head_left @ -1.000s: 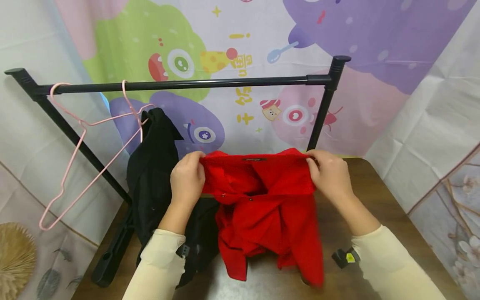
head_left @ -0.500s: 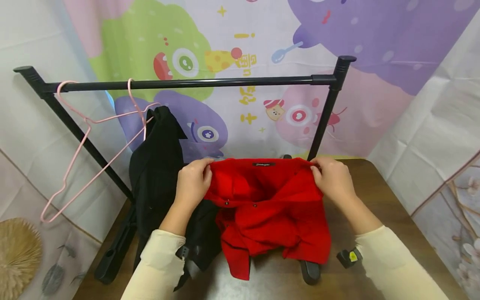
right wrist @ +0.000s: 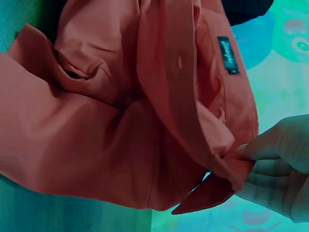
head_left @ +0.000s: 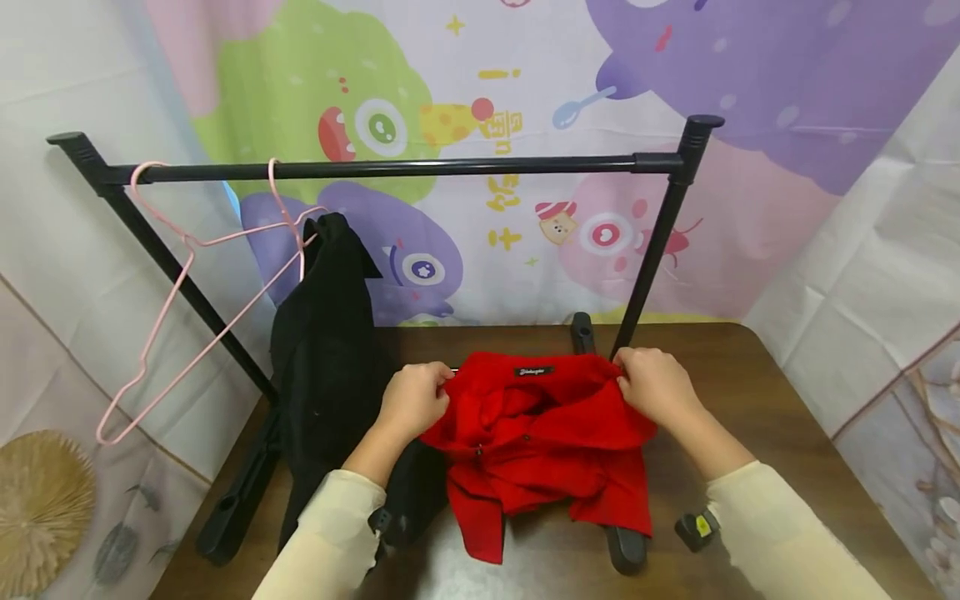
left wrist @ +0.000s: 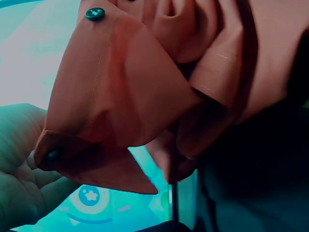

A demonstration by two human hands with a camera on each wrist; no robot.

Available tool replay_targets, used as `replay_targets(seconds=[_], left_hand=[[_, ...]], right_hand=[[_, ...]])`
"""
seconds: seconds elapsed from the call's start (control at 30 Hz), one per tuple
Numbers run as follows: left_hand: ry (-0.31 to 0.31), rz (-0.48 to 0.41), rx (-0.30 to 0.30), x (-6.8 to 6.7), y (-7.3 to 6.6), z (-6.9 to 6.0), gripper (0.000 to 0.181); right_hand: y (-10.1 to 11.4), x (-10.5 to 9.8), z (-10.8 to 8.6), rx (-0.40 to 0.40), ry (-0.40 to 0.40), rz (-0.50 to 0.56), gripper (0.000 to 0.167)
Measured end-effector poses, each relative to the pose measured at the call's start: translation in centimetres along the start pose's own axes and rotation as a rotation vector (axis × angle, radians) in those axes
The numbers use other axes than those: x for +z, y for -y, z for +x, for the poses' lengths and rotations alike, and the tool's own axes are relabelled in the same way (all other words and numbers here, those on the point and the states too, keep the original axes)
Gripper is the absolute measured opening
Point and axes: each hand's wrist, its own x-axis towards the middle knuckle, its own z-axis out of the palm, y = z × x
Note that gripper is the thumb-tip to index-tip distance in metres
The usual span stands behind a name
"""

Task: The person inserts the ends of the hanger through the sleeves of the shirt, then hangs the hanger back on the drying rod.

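Cream sleeves (head_left: 322, 533), small black device (head_left: 691, 535) at each wrist, yellow patch (head_left: 702, 525) on the right one

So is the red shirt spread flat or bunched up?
Bunched up: deep folds crease the red shirt between the left hand and right hand.

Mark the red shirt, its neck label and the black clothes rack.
Red shirt (head_left: 543, 467), head view: bunched body.
Neck label (right wrist: 228, 55), right wrist view: lettered face.
Black clothes rack (head_left: 450, 168), head view: top bar.
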Motion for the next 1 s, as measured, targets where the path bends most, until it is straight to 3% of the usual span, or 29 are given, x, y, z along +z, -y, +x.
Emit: replay_targets(seconds=[0.17, 0.43, 0.63, 0.83, 1.0], left_hand=[[0.093, 0.022, -0.026, 0.5, 0.3, -0.6, 0.021], [0.124, 0.051, -0.028, 0.2, 0.3, -1.3, 0.021], [0.014, 0.048, 0.023, -1.2, -0.5, -2.0, 0.022], [-0.133, -0.059, 0.117, -4.8, -2.7, -3.4, 0.019], [-0.186, -0.14, 0.185, -7.6, -3.7, -3.8, 0.018]], right_hand=[[0.2, 0.4, 0.0, -0.011, 0.033, -0.008, 0.008], [0.7, 0.4, -0.1, -0.015, 0.057, 0.008, 0.012], [0.6, 0.5, -0.4, 0.002, 0.044, 0.023, 0.015], [0.2, 1.2, -0.5, 0.016, 0.053, 0.065, 0.016], [-0.3, 1.5, -0.9, 0.067, 0.059, 0.085, 0.013]])
